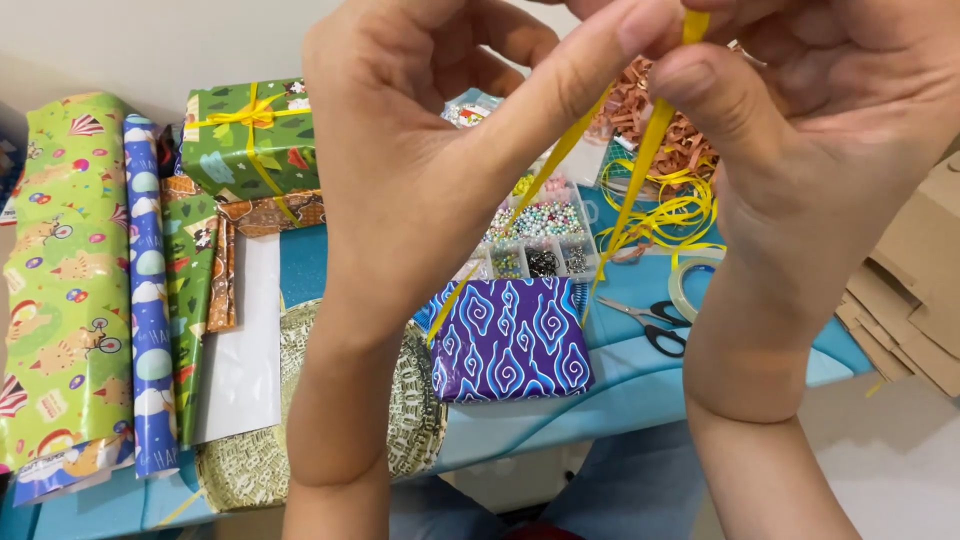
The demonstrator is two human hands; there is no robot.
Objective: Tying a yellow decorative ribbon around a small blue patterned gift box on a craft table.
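Note:
My left hand (420,150) and my right hand (800,130) are raised close to the camera, both pinching a yellow ribbon (640,170) between fingertips. Two strands of the ribbon run down and left toward a small box wrapped in purple paper with blue swirls (510,340), which lies on the blue table (640,390) below my hands. More of the ribbon lies in loose coils (675,215) behind the box.
A green wrapped gift with a yellow bow (250,135) stands at the back left. Rolls of patterned wrapping paper (90,280) lie at the left. A compartmented bead box (540,240), scissors (655,325), a tape roll (690,285), shredded paper filler (660,120) and cardboard (920,290) are nearby.

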